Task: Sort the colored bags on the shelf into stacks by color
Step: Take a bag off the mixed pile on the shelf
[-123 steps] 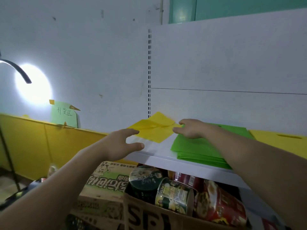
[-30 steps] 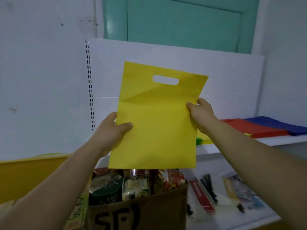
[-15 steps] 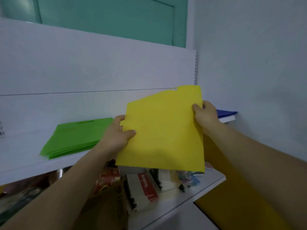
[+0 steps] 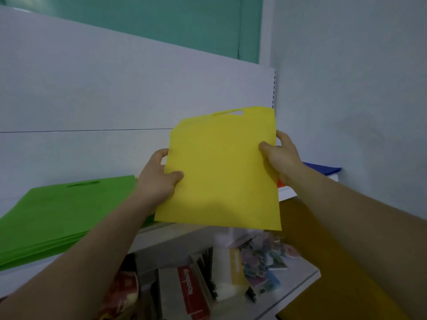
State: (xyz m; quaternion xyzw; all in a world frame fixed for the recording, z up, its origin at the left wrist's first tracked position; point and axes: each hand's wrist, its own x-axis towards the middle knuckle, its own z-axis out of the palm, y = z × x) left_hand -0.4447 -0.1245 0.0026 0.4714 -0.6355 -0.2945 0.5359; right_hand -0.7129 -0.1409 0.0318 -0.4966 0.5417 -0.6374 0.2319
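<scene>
From the head view, a yellow bag point(image 4: 221, 172) is held up in the air in front of the shelf point(image 4: 178, 235), tilted slightly, with its cut-out handle point(image 4: 228, 112) at the top edge. The left hand point(image 4: 157, 179) pinches the bag's left edge, thumb on the front face and fingers curled behind it. The right hand point(image 4: 280, 158) grips the right edge the same way (thumb in front, fingers wrapped round the back).

On the shelf to the left lies a flat stack of green bags point(image 4: 57, 211), its near corner passing behind the left wrist. At the far right end of the shelf, against the wall, a blue bag point(image 4: 323, 169) lies flat, and a sliver of red bag point(image 4: 280, 183) shows just beside the right wrist. Whatever is on the shelf directly behind the yellow bag is hidden.

Below, a lower shelf point(image 4: 300, 273) holds a red box point(image 4: 191, 289) and other small packets, too blurred to tell apart.
</scene>
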